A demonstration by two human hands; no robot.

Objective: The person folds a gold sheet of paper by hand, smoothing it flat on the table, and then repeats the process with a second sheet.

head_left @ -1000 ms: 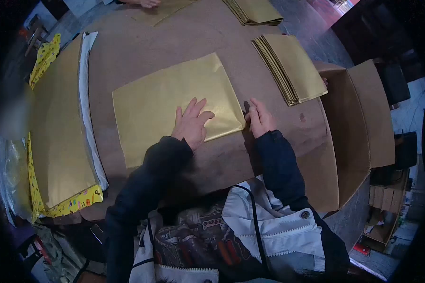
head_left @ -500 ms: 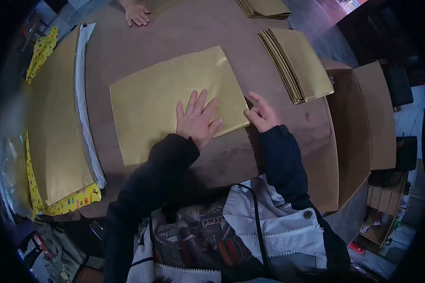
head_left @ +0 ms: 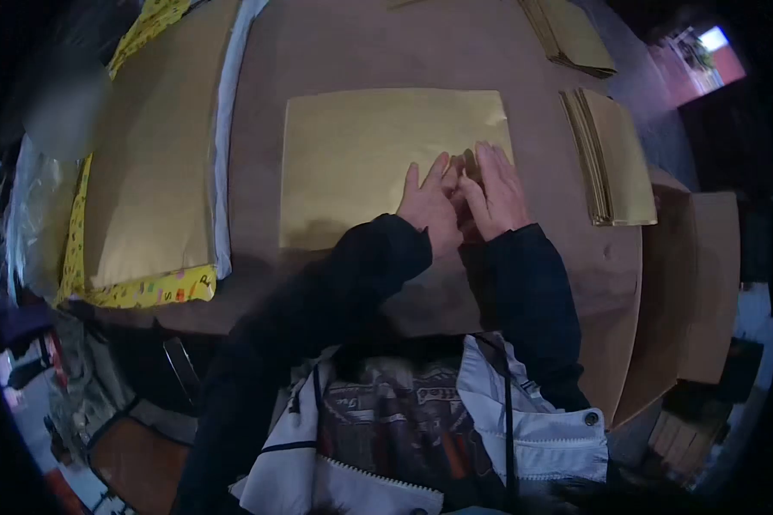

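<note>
A gold sheet (head_left: 361, 163) lies on the brown table in front of me, its long side running left to right. Over its lower right part is my left hand (head_left: 433, 202), with the fingers spread and nothing held. Close beside it, my right hand (head_left: 496, 193) is at the sheet's right end, palm turned inward, fingers stretched out. The two hands nearly meet, and the sheet's lower right corner is hidden behind them.
To the left lies a stack of large gold sheets (head_left: 159, 146) over yellow patterned wrapping (head_left: 155, 290). Folded gold pieces (head_left: 618, 159) are at the right, with another folded bundle (head_left: 571, 36) behind. An open cardboard box (head_left: 709, 283) stands at the table's right side.
The view has turned and shifted. My left hand has moved right across the sheet towards my right hand, which has come over the sheet's right end with its fingers straightened.
</note>
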